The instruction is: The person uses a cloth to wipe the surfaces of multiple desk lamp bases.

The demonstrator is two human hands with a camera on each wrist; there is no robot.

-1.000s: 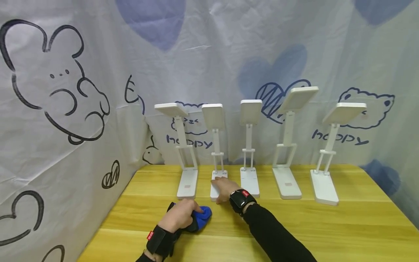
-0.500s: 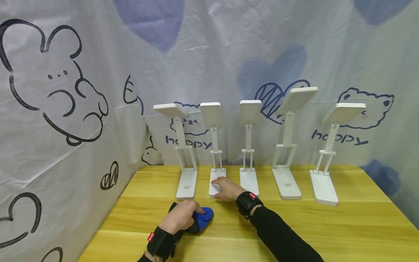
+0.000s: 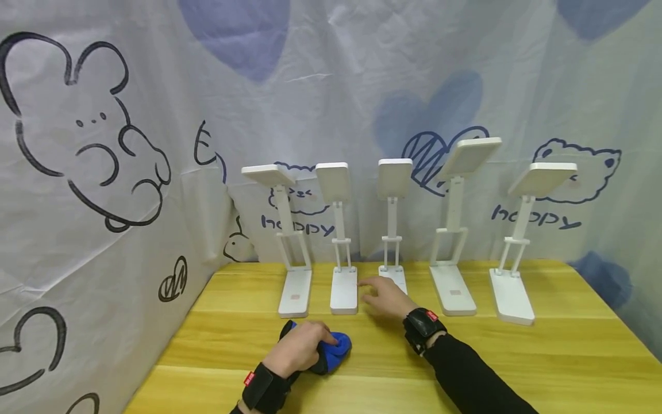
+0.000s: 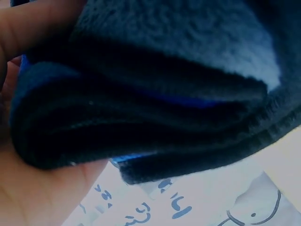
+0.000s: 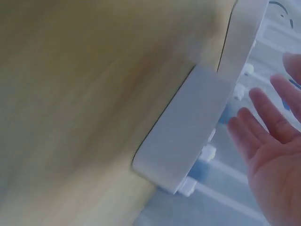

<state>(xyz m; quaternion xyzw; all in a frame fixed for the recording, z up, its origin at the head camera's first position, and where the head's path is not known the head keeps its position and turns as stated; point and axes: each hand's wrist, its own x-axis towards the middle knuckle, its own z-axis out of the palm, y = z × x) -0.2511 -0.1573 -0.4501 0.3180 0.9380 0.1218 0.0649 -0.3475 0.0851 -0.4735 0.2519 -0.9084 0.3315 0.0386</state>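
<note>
A folded blue and black cloth (image 3: 337,351) lies in the grip of my left hand (image 3: 299,348), low over the front middle of the table. In the left wrist view, thumb and fingers pinch the thick dark folds of the cloth (image 4: 155,108). My right hand (image 3: 389,299) hovers just right of the second desk lamp's base (image 3: 343,292) and hides part of the third desk lamp (image 3: 395,179). Its fingers are spread and relaxed, as the right wrist view shows for the hand (image 5: 280,155), apart from a white lamp base (image 5: 181,129). Nothing is between those fingers.
White desk lamps stand in a row along the back of the wooden table (image 3: 233,345): the leftmost lamp (image 3: 295,292), a taller lamp (image 3: 453,290) right of centre, and the rightmost lamp (image 3: 512,296). Behind them hangs a printed curtain (image 3: 336,103).
My right hand has left the second lamp's base and moved right, towards the third lamp. My left hand has shifted slightly right with the cloth.
</note>
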